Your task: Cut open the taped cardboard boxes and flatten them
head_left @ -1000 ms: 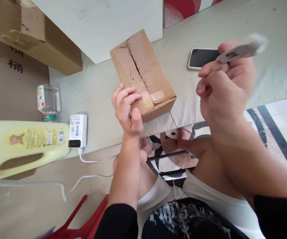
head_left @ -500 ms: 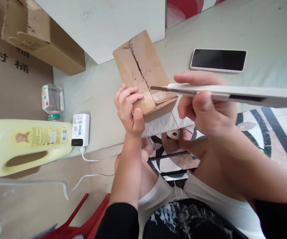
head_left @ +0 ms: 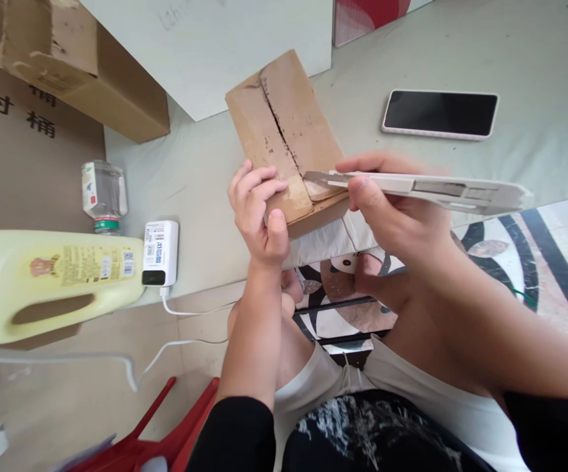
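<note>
A small taped cardboard box (head_left: 308,124) lies tilted on the pale covered surface, a dark slit running along the seam of its top. My left hand (head_left: 259,210) grips its near left corner, fingers on top and thumb at the near edge. In my right hand (head_left: 397,210) is a white box cutter (head_left: 431,187) with its blade out. The blade tip is at the near end of the seam, over the tape; whether it has gone into the cardboard I cannot tell.
A phone (head_left: 440,114) lies at the right. On the left are a power bank (head_left: 160,252) with a white cable, a yellow jug (head_left: 52,282), a clear bottle (head_left: 104,193) and a larger carton (head_left: 117,85). A white box (head_left: 225,52) stands behind. A red chair (head_left: 151,439) is below left.
My right hand has turned the box cutter so its flat side shows, and its blade has come down toward the seam's near end. My left hand keeps its hold on the box.
</note>
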The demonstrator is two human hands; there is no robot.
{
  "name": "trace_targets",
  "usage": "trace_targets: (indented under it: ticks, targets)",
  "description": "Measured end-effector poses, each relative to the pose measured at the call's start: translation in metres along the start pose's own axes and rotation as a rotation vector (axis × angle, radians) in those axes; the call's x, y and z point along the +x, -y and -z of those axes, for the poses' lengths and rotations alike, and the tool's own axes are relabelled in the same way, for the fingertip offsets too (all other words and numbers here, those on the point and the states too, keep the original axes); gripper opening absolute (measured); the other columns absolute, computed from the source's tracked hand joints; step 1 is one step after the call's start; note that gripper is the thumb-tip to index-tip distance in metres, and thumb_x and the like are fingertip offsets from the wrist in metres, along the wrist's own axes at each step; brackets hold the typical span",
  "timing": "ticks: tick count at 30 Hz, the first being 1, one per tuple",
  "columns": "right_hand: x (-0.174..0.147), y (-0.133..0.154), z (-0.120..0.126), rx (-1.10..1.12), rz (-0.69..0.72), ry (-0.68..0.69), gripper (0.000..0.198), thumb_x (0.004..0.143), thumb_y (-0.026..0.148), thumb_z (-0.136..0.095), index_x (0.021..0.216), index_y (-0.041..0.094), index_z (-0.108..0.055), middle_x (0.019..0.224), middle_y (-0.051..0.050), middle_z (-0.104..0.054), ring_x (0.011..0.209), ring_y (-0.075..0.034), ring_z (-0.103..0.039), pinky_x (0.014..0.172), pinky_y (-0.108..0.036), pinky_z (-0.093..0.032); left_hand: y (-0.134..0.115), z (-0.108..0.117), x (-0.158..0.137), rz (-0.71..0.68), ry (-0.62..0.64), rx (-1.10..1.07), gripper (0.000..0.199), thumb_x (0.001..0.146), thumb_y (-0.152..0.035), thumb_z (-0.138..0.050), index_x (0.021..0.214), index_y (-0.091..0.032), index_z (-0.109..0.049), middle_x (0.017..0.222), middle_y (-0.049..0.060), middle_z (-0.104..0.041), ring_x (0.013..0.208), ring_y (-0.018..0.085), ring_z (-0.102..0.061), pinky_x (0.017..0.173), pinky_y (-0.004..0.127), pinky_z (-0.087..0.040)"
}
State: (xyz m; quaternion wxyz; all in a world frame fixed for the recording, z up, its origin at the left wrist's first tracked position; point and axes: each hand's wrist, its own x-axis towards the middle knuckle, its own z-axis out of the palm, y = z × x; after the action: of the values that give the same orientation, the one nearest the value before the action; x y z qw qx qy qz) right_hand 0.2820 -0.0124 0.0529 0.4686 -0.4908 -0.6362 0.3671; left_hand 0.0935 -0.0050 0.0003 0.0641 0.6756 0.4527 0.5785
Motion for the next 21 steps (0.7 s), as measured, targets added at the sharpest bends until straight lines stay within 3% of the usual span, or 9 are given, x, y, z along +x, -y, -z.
trace_targets:
  ticks: [6, 9, 15, 18, 21]
  targets:
    - [0.001, 0.000, -0.001, 0.015, 0.012, 0.006, 0.023, 0.093, 0.041, -0.058, 0.096, 0.023, -0.073, 0.086, -0.003, -0.075, 0.083, -0.017, -0.071, 0.073, -0.033, -0.058, 0.006, 0.000, 0.000, 0.036, 0.006, 0.069, 0.047, 0.094, -0.059, -0.035, 0.094, -0.024, -0.067, 0.110, 0.005, -0.066, 0.125, 0.025, -0.055, 0.124, 0.053, -0.031]
    - [0.002, -0.002, -0.003, 0.022, 0.070, -0.014, 0.022, 0.092, 0.037, -0.059, 0.094, 0.020, -0.073, 0.082, -0.003, -0.075, 0.077, -0.014, -0.070, 0.066, -0.028, -0.055, 0.011, 0.000, 0.000, -0.024, 0.035, 0.124, 0.049, 0.094, -0.062, -0.030, 0.097, -0.026, -0.063, 0.110, 0.004, -0.065, 0.123, 0.025, -0.055, 0.124, 0.053, -0.032]
    - [0.000, -0.001, -0.004, -0.003, 0.115, -0.012, 0.022, 0.092, 0.032, -0.059, 0.096, 0.016, -0.074, 0.082, -0.003, -0.075, 0.075, -0.012, -0.069, 0.066, -0.025, -0.053, 0.012, 0.000, 0.000, -0.090, 0.036, 0.150, 0.043, 0.098, -0.052, -0.027, 0.101, -0.026, -0.061, 0.113, 0.004, -0.063, 0.123, 0.022, -0.053, 0.122, 0.052, -0.033]
    - [-0.001, -0.002, -0.004, -0.082, 0.150, 0.005, 0.024, 0.094, 0.036, -0.058, 0.099, 0.019, -0.075, 0.086, -0.003, -0.076, 0.076, -0.013, -0.070, 0.069, -0.026, -0.054, 0.012, -0.001, 0.001, -0.169, 0.009, 0.121, 0.036, 0.099, -0.043, -0.031, 0.103, -0.026, -0.062, 0.112, 0.004, -0.063, 0.121, 0.020, -0.053, 0.119, 0.050, -0.036]
    - [-0.001, -0.004, -0.005, -0.137, 0.180, 0.015, 0.029, 0.095, 0.041, -0.057, 0.103, 0.019, -0.075, 0.088, -0.005, -0.077, 0.078, -0.013, -0.071, 0.070, -0.025, -0.054, 0.011, -0.001, 0.001, -0.151, 0.019, 0.103, 0.037, 0.099, -0.046, -0.031, 0.102, -0.026, -0.062, 0.111, 0.003, -0.062, 0.120, 0.020, -0.054, 0.121, 0.050, -0.034]
